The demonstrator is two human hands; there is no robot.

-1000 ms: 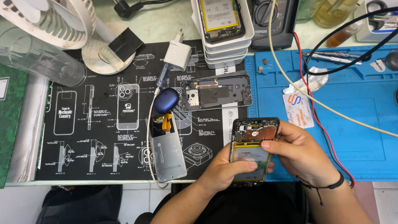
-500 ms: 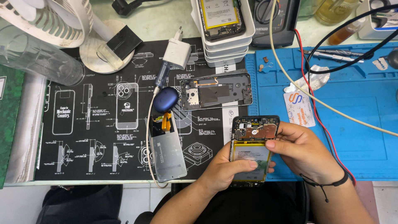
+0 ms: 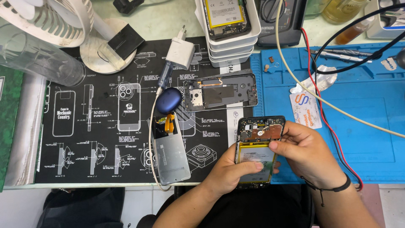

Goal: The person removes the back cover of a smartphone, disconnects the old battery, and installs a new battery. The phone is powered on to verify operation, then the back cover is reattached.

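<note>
Below your chin, you held the opened phone [image 3: 258, 148] over the near edge of the bench, straddling the black printed mat [image 3: 105, 139] and the blue mat [image 3: 363, 126]. Your left hand [image 3: 230, 175] cupped its lower left side, thumb pressed across the yellow battery [image 3: 253, 154]. Your right hand [image 3: 306, 154] clasped the right edge, thumb tip resting just under the circuit board. Both hands were closed on it. Just left lay a grey display panel [image 3: 171, 154]; beyond it, a bare phone frame [image 3: 220, 92] and a blue earbud case [image 3: 169, 101].

Yellow-battery phone [image 3: 258, 145], blue mat [image 3: 371, 126]
</note>
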